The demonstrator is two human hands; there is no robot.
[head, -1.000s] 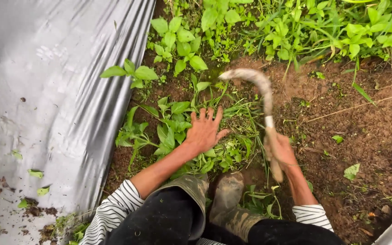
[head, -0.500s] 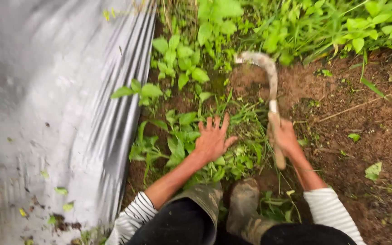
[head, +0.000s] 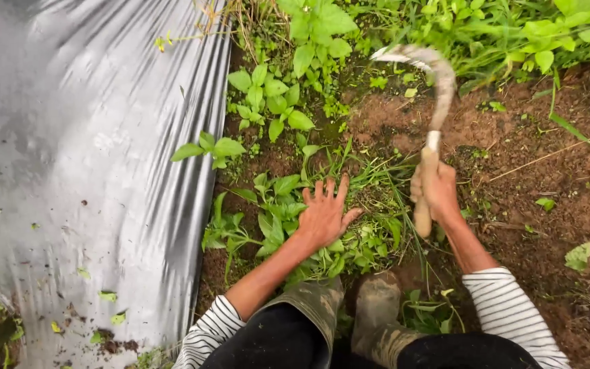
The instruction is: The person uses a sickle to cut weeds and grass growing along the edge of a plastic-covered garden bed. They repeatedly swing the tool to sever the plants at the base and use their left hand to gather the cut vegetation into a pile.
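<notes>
Your right hand (head: 435, 191) is closed on the sickle (head: 431, 102), your left hand (head: 324, 215) spread flat on uncut weeds (head: 288, 198) — bare soil (head: 548, 191) lies right, most greenery remains.

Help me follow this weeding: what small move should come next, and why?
Probably close the left hand on the low green weeds under it. Its fingers are spread flat, gripping nothing, while the right hand holds the wooden-handled curved sickle raised over the bare brown soil, with no bunched stems to cut.
</notes>
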